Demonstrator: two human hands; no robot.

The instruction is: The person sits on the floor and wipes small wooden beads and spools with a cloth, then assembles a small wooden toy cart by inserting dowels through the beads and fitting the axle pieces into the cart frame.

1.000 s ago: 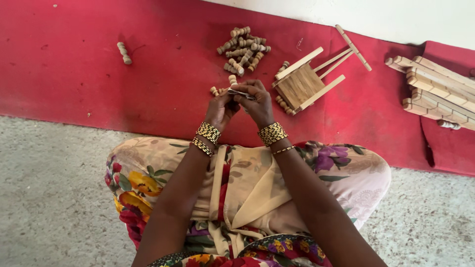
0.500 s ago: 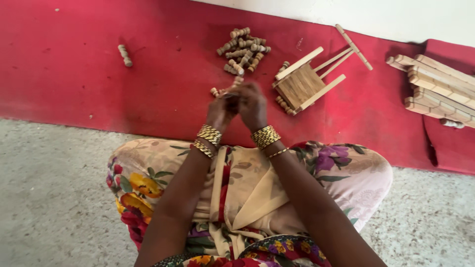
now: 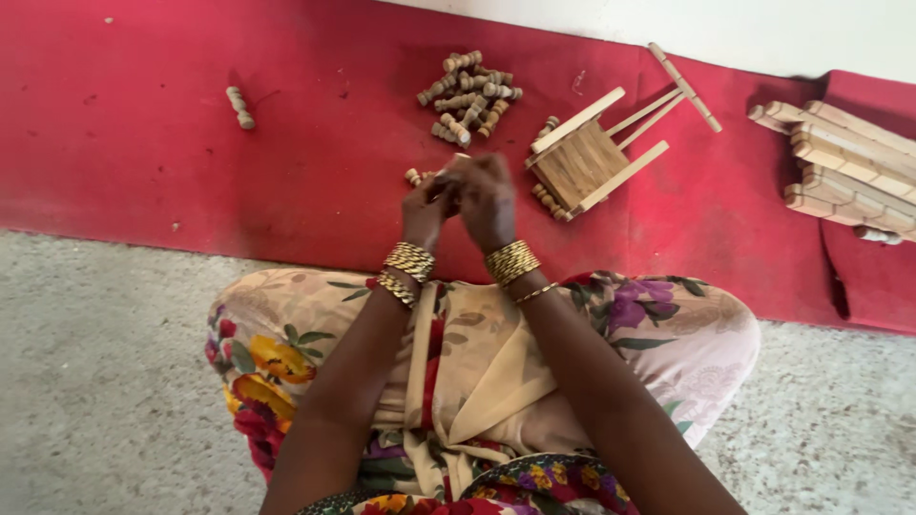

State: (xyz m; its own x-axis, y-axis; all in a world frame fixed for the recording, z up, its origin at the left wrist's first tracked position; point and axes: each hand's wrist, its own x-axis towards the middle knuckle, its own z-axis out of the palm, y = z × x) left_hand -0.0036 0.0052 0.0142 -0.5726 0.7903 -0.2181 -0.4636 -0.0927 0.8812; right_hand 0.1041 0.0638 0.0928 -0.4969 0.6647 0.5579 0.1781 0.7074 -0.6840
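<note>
Seen from above: two hands raised close together over a red mat, just past the knees of a floral garment. Left hand curled, fingers bent inward and pinched with the thumb on a small turned wooden piece, its knobbed pale end poking out to the left of the knuckles. Right hand also curled, fingertips meeting those of the left, closed around the same small piece or a part joined to it; blurred, so impossible to tell which, and a pale tip just visible above the fingers. Stacked gold bangles on the left wrist, a matching stack on the right, with a thin chain below it. Beyond the hands, on the mat, a loose pile of similar turned wooden pegs, well apart from the fingers. One lone peg off to the far left of the mat. Just right of the hands, a small wooden frame of slats and rails, lying tilted, with a row of pegs along its lower edge and a thin T-shaped stick reaching toward the upper right. Further right, partly on a raised fold of the mat, a stack of longer wooden slats. Grey speckled floor nearest the camera, white wall along the top edge. Forearms coming up from the lower edge, converging at the wrists above the lap.
</note>
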